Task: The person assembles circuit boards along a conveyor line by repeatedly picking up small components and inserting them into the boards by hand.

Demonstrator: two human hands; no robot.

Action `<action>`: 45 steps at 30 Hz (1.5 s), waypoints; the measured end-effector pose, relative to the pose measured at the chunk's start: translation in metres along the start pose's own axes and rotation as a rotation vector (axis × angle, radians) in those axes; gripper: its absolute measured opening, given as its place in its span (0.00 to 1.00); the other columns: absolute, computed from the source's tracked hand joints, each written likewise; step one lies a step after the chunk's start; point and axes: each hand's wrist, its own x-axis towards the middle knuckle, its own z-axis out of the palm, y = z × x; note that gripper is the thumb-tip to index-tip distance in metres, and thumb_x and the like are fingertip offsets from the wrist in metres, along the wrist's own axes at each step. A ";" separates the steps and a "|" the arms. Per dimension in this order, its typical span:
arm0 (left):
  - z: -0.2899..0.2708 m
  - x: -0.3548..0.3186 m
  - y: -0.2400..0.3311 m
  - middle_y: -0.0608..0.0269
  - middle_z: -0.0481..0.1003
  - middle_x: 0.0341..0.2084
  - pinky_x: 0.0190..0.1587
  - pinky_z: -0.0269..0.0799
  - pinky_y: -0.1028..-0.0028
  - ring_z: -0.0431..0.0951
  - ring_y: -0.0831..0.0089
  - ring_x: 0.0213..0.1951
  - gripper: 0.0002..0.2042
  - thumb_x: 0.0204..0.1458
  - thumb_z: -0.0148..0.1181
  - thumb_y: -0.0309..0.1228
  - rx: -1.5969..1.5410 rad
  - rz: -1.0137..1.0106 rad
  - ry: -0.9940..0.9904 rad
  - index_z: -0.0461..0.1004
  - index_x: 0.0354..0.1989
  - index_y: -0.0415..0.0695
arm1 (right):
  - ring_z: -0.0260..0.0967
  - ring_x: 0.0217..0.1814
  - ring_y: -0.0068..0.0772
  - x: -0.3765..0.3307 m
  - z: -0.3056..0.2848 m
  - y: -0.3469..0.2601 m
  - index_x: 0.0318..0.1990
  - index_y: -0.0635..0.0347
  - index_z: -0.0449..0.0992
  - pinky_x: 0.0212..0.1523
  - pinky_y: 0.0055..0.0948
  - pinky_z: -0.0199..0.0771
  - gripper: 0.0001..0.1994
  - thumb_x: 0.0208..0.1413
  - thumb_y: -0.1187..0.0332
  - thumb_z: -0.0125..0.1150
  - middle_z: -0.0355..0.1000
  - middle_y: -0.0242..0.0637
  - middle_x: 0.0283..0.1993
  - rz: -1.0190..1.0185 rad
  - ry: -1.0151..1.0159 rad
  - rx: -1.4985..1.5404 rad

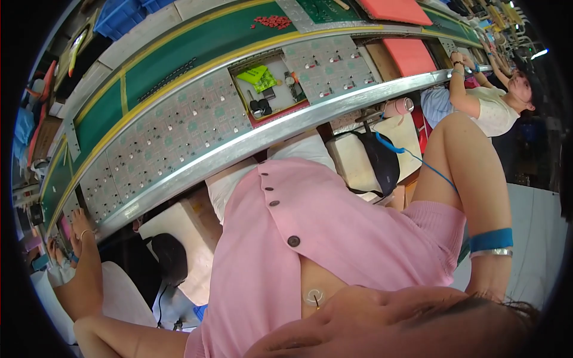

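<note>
Workshop space is crossed by a long bench line edged on its near side by a silver metal rail. Just beyond that rail, in front of the wearer, circuit board panels are laid flat side by side, small components being dotted over them. Toward the right, the row is interrupted by a shallow tray, in which a lime-green packet and small black items are held; beside it another panel is placed.

Neither the left hand nor the right hand is shown, so whether the fingers are wide, narrow or closed on something cannot be told. The left arm is cut off at the near left; the right arm is bent sharply, its wrist, well apart from the panels, being circled by a blue band and a silver bracelet. Between the arms a buttoned pink top is seen.

Beyond the panels, a green belt is bordered by yellow strips, and red pieces are heaped on it. Farther right, a red-orange sheet is laid. A co-worker is seated at the far right, and another person's hand is held by the rail at the left
</note>
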 end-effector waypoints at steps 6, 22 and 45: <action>-0.029 -0.026 -0.014 0.58 0.48 0.68 0.66 0.43 0.52 0.47 0.54 0.67 0.32 0.57 0.45 0.46 -0.093 -0.056 0.074 0.44 0.69 0.53 | 0.69 0.43 0.16 -0.004 0.000 0.003 0.41 0.50 0.75 0.51 0.24 0.65 0.06 0.58 0.68 0.55 0.75 0.24 0.37 0.003 0.016 0.023; -0.002 -0.146 -0.072 0.58 0.51 0.66 0.64 0.46 0.54 0.51 0.54 0.65 0.30 0.58 0.43 0.46 -0.264 -0.252 0.188 0.47 0.67 0.50 | 0.70 0.42 0.21 -0.040 0.018 -0.018 0.40 0.54 0.75 0.50 0.27 0.67 0.05 0.57 0.69 0.54 0.75 0.28 0.37 0.084 0.155 0.090; -0.019 -0.223 -0.089 0.57 0.56 0.63 0.62 0.50 0.56 0.57 0.55 0.61 0.28 0.60 0.41 0.47 -0.547 -0.504 0.517 0.51 0.64 0.45 | 0.71 0.42 0.27 -0.052 0.044 -0.045 0.38 0.58 0.75 0.48 0.32 0.69 0.05 0.57 0.71 0.53 0.75 0.33 0.37 0.090 0.255 0.151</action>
